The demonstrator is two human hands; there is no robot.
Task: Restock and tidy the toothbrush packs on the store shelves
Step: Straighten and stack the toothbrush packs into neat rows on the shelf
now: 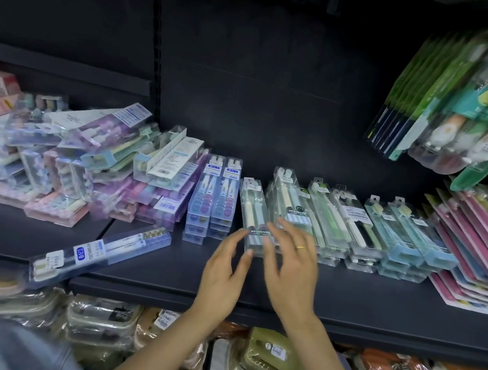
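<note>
You're facing the black shelf (344, 302), and it carries the lot: a tumbled heap of pastel multi-brush packs (69, 162) sprawls over its left end, well apart from the tidy rows on the right. Off to the far right, a fanned stack of pink-backed packs (474, 251) leans toward the edge, with green hanging packs (454, 97) above it. Between them run neat rows of blue-based clear packs (407, 239) and green-and-white brush packs (337, 220), then two stacks of blue-and-purple toothbrush packs (214, 200) just beside the heap. One long blue-labelled toothbrush pack (96, 254) lies alone, angled across the front lip, one end hanging past the edge. Now the centre: the clear cream-brush pack (253, 215) lies flat on the shelf, near end toward you. Your left hand (222, 275) has relaxed, spread fingers, fingertips at the pack's near left corner, gripping nothing. Your right hand (291, 264), gold ring (301, 247) showing, is blurred, fingers straight and spread over the pack's right side, nothing held.
</note>
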